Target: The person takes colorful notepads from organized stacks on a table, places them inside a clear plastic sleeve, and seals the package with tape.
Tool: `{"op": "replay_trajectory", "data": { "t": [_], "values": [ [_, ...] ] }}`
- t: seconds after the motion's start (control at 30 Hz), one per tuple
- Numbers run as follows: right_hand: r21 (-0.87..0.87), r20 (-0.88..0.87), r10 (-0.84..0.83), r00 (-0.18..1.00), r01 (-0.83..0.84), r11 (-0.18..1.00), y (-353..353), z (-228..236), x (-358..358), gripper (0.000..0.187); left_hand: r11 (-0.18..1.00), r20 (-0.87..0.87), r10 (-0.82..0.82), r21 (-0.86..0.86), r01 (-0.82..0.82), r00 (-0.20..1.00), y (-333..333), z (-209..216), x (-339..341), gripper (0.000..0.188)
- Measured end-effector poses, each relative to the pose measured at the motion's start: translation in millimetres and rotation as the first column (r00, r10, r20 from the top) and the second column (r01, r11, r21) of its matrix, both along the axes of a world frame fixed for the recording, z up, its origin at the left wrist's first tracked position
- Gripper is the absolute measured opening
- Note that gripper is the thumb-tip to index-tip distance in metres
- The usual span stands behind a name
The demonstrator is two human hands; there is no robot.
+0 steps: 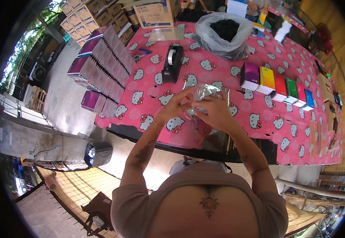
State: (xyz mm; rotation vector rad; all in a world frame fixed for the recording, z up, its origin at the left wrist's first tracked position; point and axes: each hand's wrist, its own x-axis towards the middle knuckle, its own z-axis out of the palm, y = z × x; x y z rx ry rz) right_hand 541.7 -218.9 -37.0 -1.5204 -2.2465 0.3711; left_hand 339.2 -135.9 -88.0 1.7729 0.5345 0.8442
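Observation:
Over the near part of the pink patterned tablecloth (196,131), both of my hands are together at a crinkled see-through plastic bag or film (206,92). My left hand (175,106) has its fingers curled and pinched at the plastic's left side. My right hand (215,109) bends over its near side, fingers closed on it. Glare and folds hide exactly what the fingertips grip. Just beyond my left hand stands a black tape dispenser (172,65) with a roll of tape in it.
Tall stacks of spiral notebooks (101,63) stand at the left edge. Stacks of coloured notebooks (277,85) line the right. Farther back are a plastic bag with black contents (225,33), a transparent sheet (166,34), cardboard boxes (154,14) and another person's hands (256,5).

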Motion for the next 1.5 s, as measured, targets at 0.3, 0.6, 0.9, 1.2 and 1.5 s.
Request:
{"op": "replay_trajectory", "data": {
  "t": [0.3,0.6,0.9,1.2,1.5],
  "values": [
    [-0.033,-0.346,-0.172,0.922,0.171,0.985,3,-35,90,0.073,0.858,-0.152,0.176,0.508,-0.075,0.973,8,16,8,0.020],
    [0.121,-0.315,0.269,0.910,-0.242,0.963,2,-90,78,0.051,0.669,-0.220,0.281,0.743,-0.026,0.934,6,-6,57,0.027],
    [0.098,-0.704,0.122,0.699,-0.074,0.992,24,-90,63,0.036,0.935,0.011,0.242,-0.271,-0.230,0.970,2,-48,56,0.073],
    [-0.248,-0.716,0.111,0.689,-0.400,0.883,70,-102,77,0.052,0.907,-0.054,0.103,-0.404,-0.116,0.993,-10,-56,37,0.046],
    [0.176,-0.292,0.317,0.902,-0.275,0.945,16,-72,77,0.031,0.708,-0.307,0.366,0.705,-0.049,0.879,-50,-6,38,0.034]
  ]
}}
